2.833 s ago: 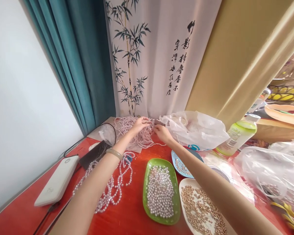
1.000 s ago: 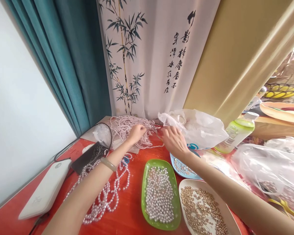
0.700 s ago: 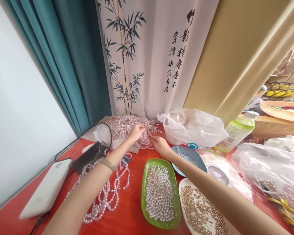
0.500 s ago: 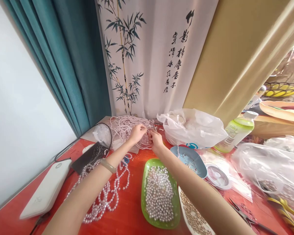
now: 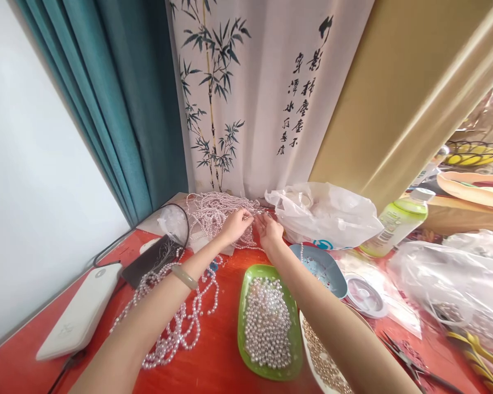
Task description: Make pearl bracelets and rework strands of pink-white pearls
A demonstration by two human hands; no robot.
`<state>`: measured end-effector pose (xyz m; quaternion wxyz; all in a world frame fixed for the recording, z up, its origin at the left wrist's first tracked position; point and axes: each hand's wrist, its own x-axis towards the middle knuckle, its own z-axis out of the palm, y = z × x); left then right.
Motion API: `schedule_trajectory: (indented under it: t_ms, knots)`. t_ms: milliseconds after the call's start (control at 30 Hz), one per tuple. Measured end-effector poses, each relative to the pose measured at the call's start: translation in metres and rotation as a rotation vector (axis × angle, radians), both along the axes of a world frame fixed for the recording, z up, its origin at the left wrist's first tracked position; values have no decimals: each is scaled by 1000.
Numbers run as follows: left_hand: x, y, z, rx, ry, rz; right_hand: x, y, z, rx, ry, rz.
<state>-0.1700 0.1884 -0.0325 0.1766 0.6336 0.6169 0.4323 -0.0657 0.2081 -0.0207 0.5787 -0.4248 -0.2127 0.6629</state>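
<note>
My left hand [image 5: 236,226], a pale bangle at its wrist, is closed in a pinch at the far side of the table. Close beside it, my right hand [image 5: 270,230] is turned partly palm up, thumb and fingers together. A thin bead strand [image 5: 259,212] runs between the fingertips of both hands; its fine detail is too small to make out. Just behind and left of them lies a heap of pink pearl strands [image 5: 213,210]. Nearer me, below my forearms, are a green tray [image 5: 241,328] of loose pearls and more loose pearl strands [image 5: 178,328].
A blue dish [image 5: 326,268] with small bits sits right of my right wrist, beside a clear round spool [image 5: 365,295]. Further right are white plastic bags [image 5: 324,213], a green drink bottle [image 5: 398,221] and pliers [image 5: 402,353]. A white power bank [image 5: 80,312] lies left.
Both hands have shifted slightly right. My right hand has turned more palm up and its fingers have straightened somewhat. The whole view has also shifted a little.
</note>
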Motion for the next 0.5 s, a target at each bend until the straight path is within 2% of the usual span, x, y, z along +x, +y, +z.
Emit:
schedule_trajectory:
  t_ms: [167,367,500]
  knots:
    - [1,-5,4,14,-6,-13,1,1,-3,48,-107,27]
    - [-11,-3,4,22,-62,23,25,-9,-4,132,-375,257]
    - [-11,2,0,-1,-116,25,42,-12,3,147,-582,321]
